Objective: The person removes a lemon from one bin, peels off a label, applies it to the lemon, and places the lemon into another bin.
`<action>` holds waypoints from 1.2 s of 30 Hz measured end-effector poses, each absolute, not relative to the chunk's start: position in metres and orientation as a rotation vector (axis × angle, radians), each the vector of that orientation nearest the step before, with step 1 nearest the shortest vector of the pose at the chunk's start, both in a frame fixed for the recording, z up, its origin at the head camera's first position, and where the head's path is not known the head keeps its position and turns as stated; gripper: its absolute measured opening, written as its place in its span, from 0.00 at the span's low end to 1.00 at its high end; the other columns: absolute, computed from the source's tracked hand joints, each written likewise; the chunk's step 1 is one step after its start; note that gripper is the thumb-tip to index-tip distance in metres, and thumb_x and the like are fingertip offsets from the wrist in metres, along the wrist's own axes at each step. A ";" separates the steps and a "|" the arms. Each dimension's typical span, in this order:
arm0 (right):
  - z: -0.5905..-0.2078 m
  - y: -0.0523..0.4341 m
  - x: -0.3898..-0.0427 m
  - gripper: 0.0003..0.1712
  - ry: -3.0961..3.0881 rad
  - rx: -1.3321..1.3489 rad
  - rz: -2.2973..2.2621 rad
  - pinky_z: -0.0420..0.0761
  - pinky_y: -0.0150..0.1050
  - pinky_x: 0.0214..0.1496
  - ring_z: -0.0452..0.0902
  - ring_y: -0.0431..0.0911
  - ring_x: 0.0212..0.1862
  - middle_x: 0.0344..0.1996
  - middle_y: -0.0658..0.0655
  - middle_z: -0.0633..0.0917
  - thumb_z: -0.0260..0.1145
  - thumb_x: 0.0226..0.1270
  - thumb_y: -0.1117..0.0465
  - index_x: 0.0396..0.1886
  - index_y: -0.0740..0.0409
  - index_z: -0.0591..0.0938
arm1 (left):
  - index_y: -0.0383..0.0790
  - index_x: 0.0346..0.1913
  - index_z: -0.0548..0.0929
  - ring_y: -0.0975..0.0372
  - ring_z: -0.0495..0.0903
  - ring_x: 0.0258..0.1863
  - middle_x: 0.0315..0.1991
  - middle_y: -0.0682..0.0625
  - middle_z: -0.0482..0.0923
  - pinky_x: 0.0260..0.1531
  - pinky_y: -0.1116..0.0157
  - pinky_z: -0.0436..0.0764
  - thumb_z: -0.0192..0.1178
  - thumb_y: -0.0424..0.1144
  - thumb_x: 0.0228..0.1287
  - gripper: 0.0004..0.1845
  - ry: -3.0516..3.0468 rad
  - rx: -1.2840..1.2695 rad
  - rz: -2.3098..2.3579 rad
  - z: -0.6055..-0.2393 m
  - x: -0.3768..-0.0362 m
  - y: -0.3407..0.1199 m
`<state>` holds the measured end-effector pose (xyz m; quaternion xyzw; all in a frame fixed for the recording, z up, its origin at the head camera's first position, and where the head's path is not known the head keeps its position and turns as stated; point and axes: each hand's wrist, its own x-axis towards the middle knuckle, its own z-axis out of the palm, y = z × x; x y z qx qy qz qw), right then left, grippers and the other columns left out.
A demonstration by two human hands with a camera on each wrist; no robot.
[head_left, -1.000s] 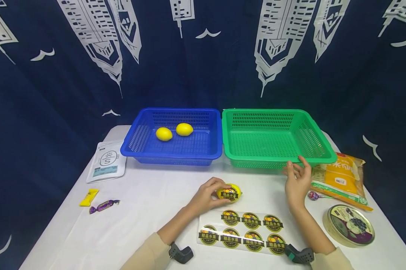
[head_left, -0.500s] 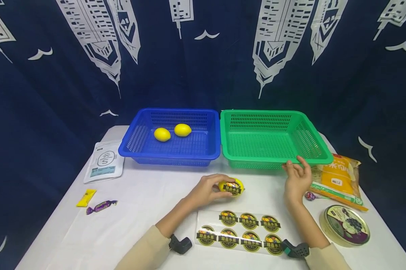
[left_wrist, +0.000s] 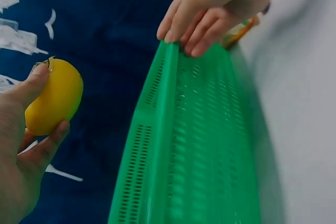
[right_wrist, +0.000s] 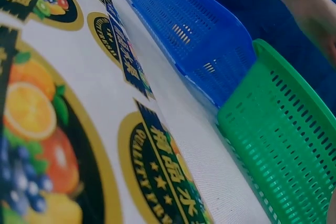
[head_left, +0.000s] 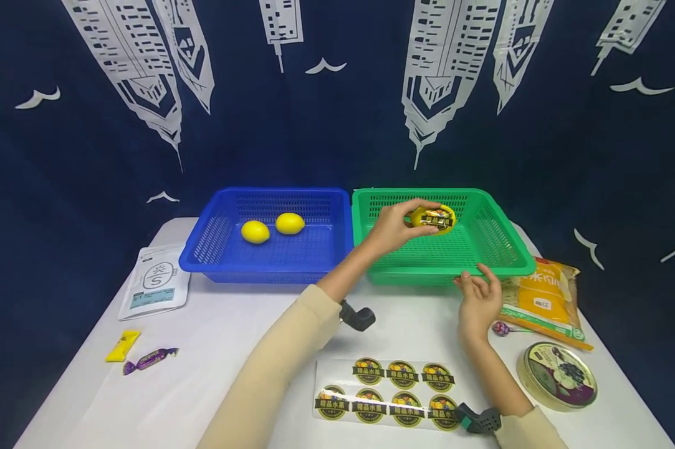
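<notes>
Sheet (head_left: pixel 337 372), glossy, carries round gold-edged stickers (head_left: pixel 407 408), whose fruit print is large only in right wrist view | right hand (head_left: pixel 480 307) pinches front rim of green basket (head_left: pixel 404 274), perforated plastic | left hand (head_left: pixel 397 227) pinches smooth oval lemon (left_wrist: pixel 58 98) above that basket; head view shows its shiny label (head_left: pixel 437 219), left wrist view its plain side | behind, dark printed cloth (head_left: pixel 315 131)

A white-topped table (head_left: pixel 214 349) bears a green plastic basket (head_left: pixel 421 273), with a blue plastic basket (head_left: pixel 242 267) just beside it on the left. Well left of the green basket lie a white printed pouch (head_left: pixel 154 284), a yellow-wrapped candy (head_left: pixel 123 346) and a purple-wrapped candy (head_left: pixel 150 360). In front of it lies a sheet of round fruit stickers (head_left: pixel 386 393); toward its right front are an orange-printed food bag (head_left: pixel 543 293), a lollipop (head_left: pixel 502 328) and a round lidded tin (head_left: pixel 558 375).
</notes>
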<state>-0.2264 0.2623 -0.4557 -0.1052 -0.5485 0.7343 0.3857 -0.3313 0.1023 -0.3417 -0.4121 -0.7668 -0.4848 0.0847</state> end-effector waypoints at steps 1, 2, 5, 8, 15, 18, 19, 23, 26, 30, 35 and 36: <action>-0.456 0.262 -0.227 0.23 -1.392 -0.259 1.875 0.80 0.31 0.42 0.80 0.43 0.31 0.29 0.57 0.78 0.62 0.61 0.68 0.57 0.65 0.71 | 0.45 0.54 0.78 0.67 0.78 0.36 0.49 0.49 0.79 0.30 0.77 0.78 0.68 0.42 0.53 0.24 -2.307 -1.218 -1.435 -0.341 -0.338 0.111; -0.456 0.261 -0.227 0.23 -1.386 -0.249 1.877 0.81 0.31 0.42 0.80 0.43 0.31 0.28 0.57 0.78 0.62 0.61 0.69 0.57 0.66 0.71 | 0.46 0.55 0.78 0.67 0.78 0.36 0.49 0.49 0.79 0.29 0.77 0.77 0.67 0.42 0.53 0.24 -2.327 -1.209 -1.424 -0.342 -0.345 0.118; -0.457 0.260 -0.228 0.24 -1.381 -0.230 1.879 0.81 0.32 0.41 0.79 0.43 0.30 0.28 0.58 0.77 0.62 0.61 0.69 0.57 0.67 0.70 | 0.49 0.55 0.78 0.66 0.77 0.39 0.51 0.51 0.78 0.32 0.76 0.75 0.67 0.44 0.54 0.24 -2.417 -1.174 -1.376 -0.348 -0.363 0.139; -0.456 0.261 -0.229 0.24 -1.389 -0.220 1.869 0.81 0.32 0.41 0.79 0.43 0.31 0.29 0.58 0.78 0.62 0.61 0.69 0.57 0.67 0.70 | 0.52 0.55 0.78 0.65 0.76 0.43 0.52 0.53 0.78 0.40 0.75 0.72 0.66 0.46 0.54 0.24 -2.514 -1.105 -1.332 -0.359 -0.380 0.156; -0.448 0.261 -0.224 0.24 -1.429 -0.204 1.842 0.81 0.33 0.41 0.79 0.44 0.31 0.29 0.59 0.78 0.62 0.61 0.70 0.57 0.71 0.70 | 0.56 0.55 0.78 0.62 0.74 0.49 0.52 0.53 0.77 0.47 0.68 0.72 0.66 0.47 0.54 0.22 -2.715 -0.941 -1.213 -0.381 -0.400 0.181; -0.444 0.260 -0.218 0.23 -1.454 -0.205 1.828 0.81 0.33 0.41 0.79 0.44 0.32 0.29 0.58 0.79 0.61 0.62 0.70 0.57 0.71 0.69 | 0.55 0.55 0.78 0.62 0.74 0.49 0.52 0.53 0.77 0.46 0.68 0.74 0.65 0.47 0.55 0.22 -2.760 -0.955 -1.150 -0.388 -0.401 0.190; -0.444 0.260 -0.216 0.23 -1.458 -0.204 1.824 0.81 0.32 0.41 0.79 0.44 0.32 0.29 0.58 0.79 0.61 0.62 0.70 0.57 0.71 0.69 | 0.54 0.55 0.78 0.62 0.74 0.49 0.52 0.53 0.77 0.46 0.68 0.74 0.65 0.47 0.55 0.22 -2.777 -0.959 -1.128 -0.390 -0.401 0.193; -0.443 0.258 -0.211 0.23 -1.485 -0.209 1.804 0.80 0.33 0.42 0.79 0.45 0.32 0.30 0.59 0.79 0.61 0.63 0.69 0.57 0.69 0.69 | 0.54 0.56 0.78 0.62 0.74 0.50 0.53 0.54 0.77 0.45 0.69 0.74 0.65 0.48 0.55 0.23 -2.835 -0.946 -1.053 -0.401 -0.398 0.201; -0.443 0.256 -0.210 0.23 -1.504 -0.218 1.786 0.81 0.33 0.42 0.79 0.45 0.32 0.30 0.60 0.78 0.61 0.63 0.69 0.58 0.70 0.69 | 0.54 0.56 0.78 0.61 0.74 0.51 0.53 0.54 0.76 0.47 0.68 0.74 0.65 0.49 0.55 0.23 -2.894 -0.910 -1.008 -0.409 -0.395 0.205; -0.450 0.258 -0.214 0.24 -1.483 -0.220 1.784 0.81 0.33 0.41 0.79 0.44 0.32 0.30 0.60 0.79 0.62 0.62 0.68 0.57 0.69 0.70 | 0.55 0.55 0.78 0.58 0.71 0.55 0.56 0.55 0.74 0.50 0.65 0.74 0.65 0.48 0.55 0.22 -2.991 -0.878 -0.962 -0.416 -0.394 0.208; -0.461 0.265 -0.222 0.25 -1.459 -0.209 1.783 0.81 0.34 0.42 0.79 0.44 0.33 0.31 0.60 0.78 0.63 0.62 0.65 0.58 0.68 0.69 | 0.55 0.55 0.77 0.56 0.67 0.59 0.58 0.54 0.71 0.53 0.63 0.73 0.64 0.46 0.56 0.21 -3.046 -0.904 -0.959 -0.419 -0.397 0.210; -0.461 0.266 -0.222 0.25 -1.459 -0.207 1.780 0.81 0.34 0.42 0.79 0.44 0.33 0.32 0.61 0.78 0.63 0.62 0.65 0.58 0.69 0.69 | 0.55 0.55 0.77 0.56 0.66 0.59 0.59 0.54 0.71 0.54 0.63 0.72 0.64 0.46 0.56 0.21 -3.048 -0.912 -0.972 -0.419 -0.398 0.211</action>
